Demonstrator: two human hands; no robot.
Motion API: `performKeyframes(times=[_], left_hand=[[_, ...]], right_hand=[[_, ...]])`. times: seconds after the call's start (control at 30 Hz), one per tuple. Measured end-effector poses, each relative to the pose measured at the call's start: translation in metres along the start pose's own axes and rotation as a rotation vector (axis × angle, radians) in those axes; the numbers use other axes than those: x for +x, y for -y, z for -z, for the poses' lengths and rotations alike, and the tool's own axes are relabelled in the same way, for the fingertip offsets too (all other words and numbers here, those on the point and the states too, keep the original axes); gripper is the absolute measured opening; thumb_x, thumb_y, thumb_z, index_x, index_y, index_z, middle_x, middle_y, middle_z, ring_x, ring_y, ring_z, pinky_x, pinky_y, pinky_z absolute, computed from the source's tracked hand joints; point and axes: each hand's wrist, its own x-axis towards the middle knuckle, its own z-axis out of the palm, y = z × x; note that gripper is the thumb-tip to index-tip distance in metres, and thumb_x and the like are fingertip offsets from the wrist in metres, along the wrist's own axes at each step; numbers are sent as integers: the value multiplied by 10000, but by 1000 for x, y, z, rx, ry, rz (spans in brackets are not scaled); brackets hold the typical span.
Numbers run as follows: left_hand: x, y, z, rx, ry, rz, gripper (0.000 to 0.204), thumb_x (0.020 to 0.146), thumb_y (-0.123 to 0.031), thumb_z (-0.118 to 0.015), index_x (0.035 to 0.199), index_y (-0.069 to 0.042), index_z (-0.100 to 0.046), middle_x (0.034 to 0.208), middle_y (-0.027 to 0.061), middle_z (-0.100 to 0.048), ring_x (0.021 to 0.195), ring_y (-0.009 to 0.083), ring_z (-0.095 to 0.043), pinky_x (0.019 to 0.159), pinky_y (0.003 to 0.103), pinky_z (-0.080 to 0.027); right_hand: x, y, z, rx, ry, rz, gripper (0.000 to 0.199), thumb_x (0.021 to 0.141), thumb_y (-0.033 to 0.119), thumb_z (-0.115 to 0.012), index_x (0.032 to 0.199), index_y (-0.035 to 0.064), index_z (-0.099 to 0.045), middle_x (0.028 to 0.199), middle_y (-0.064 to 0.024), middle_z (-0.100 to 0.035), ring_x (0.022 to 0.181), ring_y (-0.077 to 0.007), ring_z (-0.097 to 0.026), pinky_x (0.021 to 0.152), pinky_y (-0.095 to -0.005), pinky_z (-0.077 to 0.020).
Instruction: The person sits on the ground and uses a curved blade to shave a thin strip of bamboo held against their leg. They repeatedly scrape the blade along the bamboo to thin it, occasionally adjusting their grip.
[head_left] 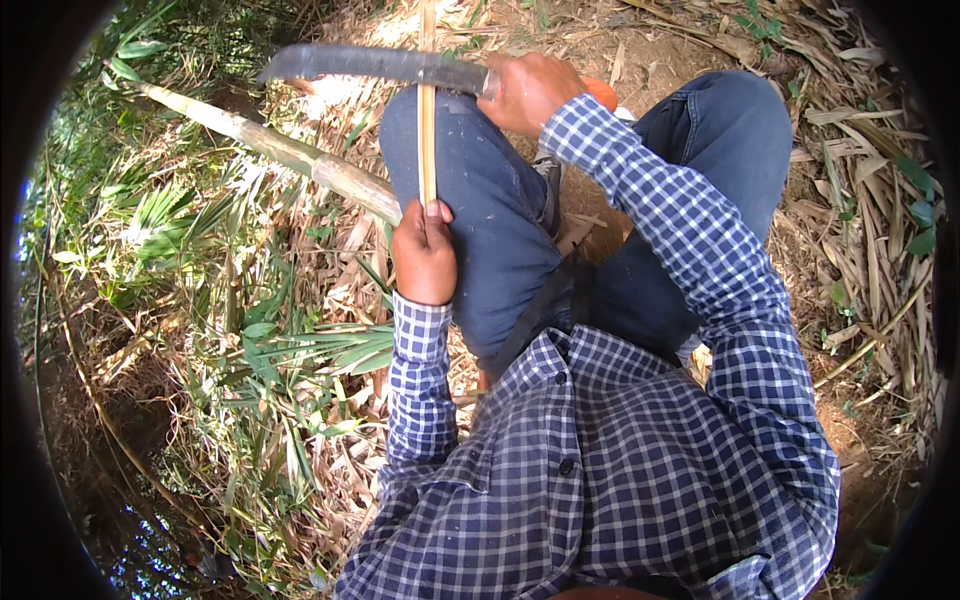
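Left hand (pixel 424 252) grips a thin bamboo strip (pixel 427 120) upright over the knee; right hand (pixel 532 92) clenches a curved machete (pixel 375 64), blade touching the strip

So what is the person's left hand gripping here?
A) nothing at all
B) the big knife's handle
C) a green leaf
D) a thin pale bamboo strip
D: the left hand is closed on the lower end of the thin bamboo strip, while the right hand holds the knife across it.

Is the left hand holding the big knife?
No, the left hand grips a thin bamboo strip; the right hand holds the knife.
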Motion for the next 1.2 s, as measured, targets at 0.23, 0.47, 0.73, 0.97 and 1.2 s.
performKeyframes(times=[0.23, 0.47, 0.73, 0.97, 1.2], left_hand=[[4, -4, -4, 50, 28, 16, 272, 1024, -152, -457, 801, -31, -555, 536, 1, -409, 478, 91, -369, 466, 285, -294], [1, -2, -1, -8, 30, 9, 271, 1022, -160, -465, 799, -34, -552, 539, 4, -411, 488, 93, -385, 472, 285, -307], [-1, -2, 3, -64, 86, 65, 283, 1027, -155, -443, 792, -35, -545, 546, -11, -403, 499, 70, -363, 472, 267, -281], [-7, 15, 8, -147, 112, 106, 282, 1039, -187, -443, 813, -55, -549, 576, -45, -402, 496, 44, -331, 465, 235, -264], [0, 3, 15, -444, 274, 285, 253, 1050, -219, -416, 900, -77, -561, 568, -67, -384, 406, 17, -290, 365, 204, -220]], right_hand=[[10, -13, -11, 27, -52, -149, 423, 811, 338, -683, 1136, 68, -677, 707, -141, -694, 670, -313, -697, 682, -443, -581], [16, -17, 0, -77, 86, -120, 427, 822, 314, -666, 1164, 58, -669, 738, -139, -708, 637, -287, -699, 652, -433, -589], [21, -35, -12, -130, 55, -23, 370, 840, 319, -654, 1070, 31, -675, 706, -99, -690, 586, -249, -669, 581, -413, -577], [33, -80, 3, 718, -273, -669, 296, 847, 270, -637, 864, -25, -657, 644, -97, -614, 501, -152, -565, 506, -330, -504], [7, -28, 48, 1149, -115, -395, 272, 840, 262, -708, 704, 65, -579, 564, -4, -525, 445, -97, -500, 428, -269, -440]])
